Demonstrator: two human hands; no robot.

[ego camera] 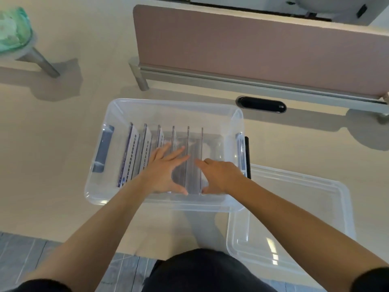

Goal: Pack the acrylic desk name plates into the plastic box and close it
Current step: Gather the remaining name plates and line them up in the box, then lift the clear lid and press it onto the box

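Observation:
A clear plastic box (117, 106) stands open on the desk in front of me. Inside it, several acrylic name plates (145, 142) stand on edge in a row, the left ones showing printed cards. My left hand (166, 171) and my right hand (219, 175) are both inside the box with fingers spread, pressing from either side on the rightmost plates (194, 165). The box's clear lid (294, 218) lies flat on the desk to the right of the box, partly over the desk's front edge.
A pink divider panel (263, 49) on a grey rail runs behind the box. A black oval cable port (261, 104) sits just behind the box's right corner. A grey desk leg (42, 60) and green bin (12, 30) are at far left.

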